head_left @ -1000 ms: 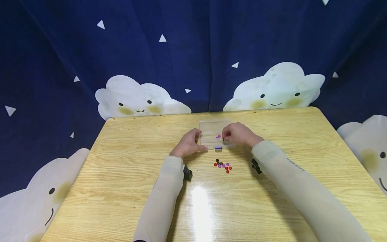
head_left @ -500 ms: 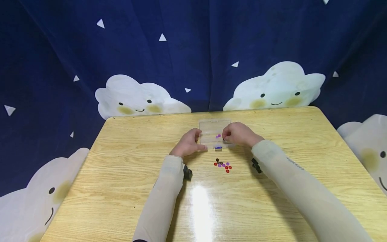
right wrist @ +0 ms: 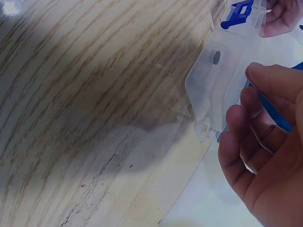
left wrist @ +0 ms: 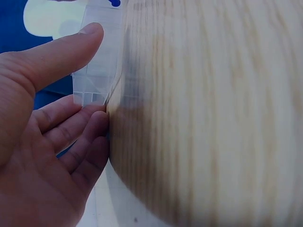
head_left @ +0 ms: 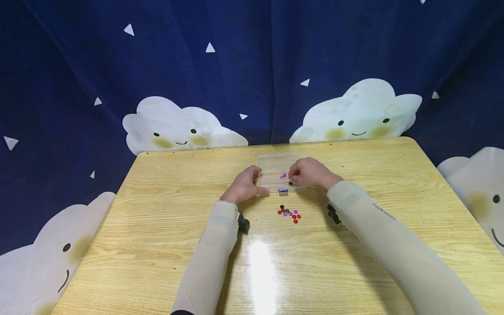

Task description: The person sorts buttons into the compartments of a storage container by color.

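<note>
Left hand (head_left: 242, 186) grips clear plastic box (head_left: 271, 164), left end.
Right hand (head_left: 313, 173): fingers loosely bent, seemingly empty, near small black bead (head_left: 290, 183).

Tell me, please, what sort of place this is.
Probably an indoor tabletop workspace: a wooden table, a blue cloud-patterned curtain behind it, and a clear plastic box on top.

White glare on the table (head_left: 149, 249) — soft shadows beside the sleeves (head_left: 393, 236) — wrist views dimmer, slightly blurred
</note>
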A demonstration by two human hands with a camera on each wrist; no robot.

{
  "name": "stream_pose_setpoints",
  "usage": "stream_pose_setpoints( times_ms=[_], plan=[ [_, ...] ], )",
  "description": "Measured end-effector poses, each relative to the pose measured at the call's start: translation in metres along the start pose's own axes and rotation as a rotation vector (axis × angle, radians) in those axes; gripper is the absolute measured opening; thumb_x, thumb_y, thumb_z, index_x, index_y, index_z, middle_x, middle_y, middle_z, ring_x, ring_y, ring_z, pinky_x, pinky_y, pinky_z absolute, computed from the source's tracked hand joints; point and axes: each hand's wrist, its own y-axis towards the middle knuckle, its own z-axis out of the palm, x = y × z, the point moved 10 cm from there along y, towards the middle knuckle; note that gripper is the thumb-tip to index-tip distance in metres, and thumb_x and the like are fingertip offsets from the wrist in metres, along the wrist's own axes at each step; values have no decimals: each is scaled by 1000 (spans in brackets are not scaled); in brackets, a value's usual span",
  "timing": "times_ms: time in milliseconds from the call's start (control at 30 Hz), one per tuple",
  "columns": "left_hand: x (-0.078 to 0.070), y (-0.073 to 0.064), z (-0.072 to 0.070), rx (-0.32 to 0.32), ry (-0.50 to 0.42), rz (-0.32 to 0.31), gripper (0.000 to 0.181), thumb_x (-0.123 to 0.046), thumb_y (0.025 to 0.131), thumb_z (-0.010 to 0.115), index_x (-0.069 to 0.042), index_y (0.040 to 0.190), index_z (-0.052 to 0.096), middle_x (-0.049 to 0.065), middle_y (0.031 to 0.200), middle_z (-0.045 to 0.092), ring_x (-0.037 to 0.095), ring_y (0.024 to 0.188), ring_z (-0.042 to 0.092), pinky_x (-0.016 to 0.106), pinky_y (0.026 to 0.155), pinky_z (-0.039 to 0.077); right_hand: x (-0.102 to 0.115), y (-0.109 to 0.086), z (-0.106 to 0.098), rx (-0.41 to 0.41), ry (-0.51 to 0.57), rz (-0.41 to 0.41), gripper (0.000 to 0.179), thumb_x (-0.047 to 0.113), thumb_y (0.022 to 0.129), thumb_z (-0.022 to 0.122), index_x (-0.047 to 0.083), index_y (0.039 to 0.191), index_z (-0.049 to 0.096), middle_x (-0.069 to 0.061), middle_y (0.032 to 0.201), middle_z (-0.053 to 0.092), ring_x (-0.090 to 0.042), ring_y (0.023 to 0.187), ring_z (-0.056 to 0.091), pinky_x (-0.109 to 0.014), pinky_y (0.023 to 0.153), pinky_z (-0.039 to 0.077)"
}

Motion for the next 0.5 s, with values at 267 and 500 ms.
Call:
stream_pose_setpoints(
  times_ms=[267,500],
  plan=[
    [-1,0,-1,1,-2,2,77,-26,80,84,-11,145,45,8,134,54,25,116,52,42,104,45,-1,0,-2,-2,-2,-4,13,9,90,64,7,92,77,-7,97,76,-24,89,67,-45,88,53],
    [1,0,0,6,-7,-18,78,-28,80,84,-12,146,44,8,134,55,25,117,53,42,104,45,9,-4,0,0,-4,-36,12,9,91,67,7,94,77,-8,99,76,-23,92,67,-44,89,53]
  ],
)
